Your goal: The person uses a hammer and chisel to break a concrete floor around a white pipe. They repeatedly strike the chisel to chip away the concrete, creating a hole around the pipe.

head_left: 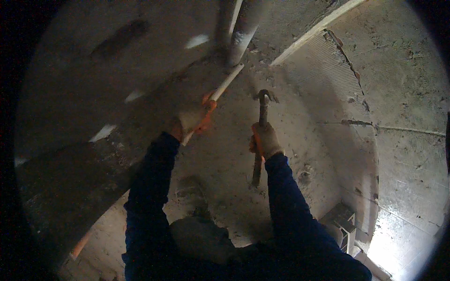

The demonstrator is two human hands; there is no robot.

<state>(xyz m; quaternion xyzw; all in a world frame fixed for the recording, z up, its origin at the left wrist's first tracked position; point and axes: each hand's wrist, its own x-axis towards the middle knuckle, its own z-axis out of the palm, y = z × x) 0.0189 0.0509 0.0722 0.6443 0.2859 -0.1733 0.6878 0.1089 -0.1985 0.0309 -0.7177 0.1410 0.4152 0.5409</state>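
My left hand [196, 119], in a pale glove with orange on the palm and fingers, is closed round a thin, light-coloured stick [228, 83] that looks wooden. The stick slants up to the right, its far end close to the foot of a grey pipe [243, 40]. To the right, my right hand [267, 140], gloved alike, grips a claw hammer [263, 110] by the middle of its dark handle. The hammer is held with its head away from me, apart from the stick. Both dark blue sleeves reach forward over the rough, dusty floor.
A long pale strip [318, 32] runs along the right wall's upper part, beside a ribbed mortar patch [328, 70] with a broken edge. A dark wall [84, 79] stands at left. A framed object [348, 229] sits low at right near a bright glare; an orange rod-like piece [82, 246] lies lower left.
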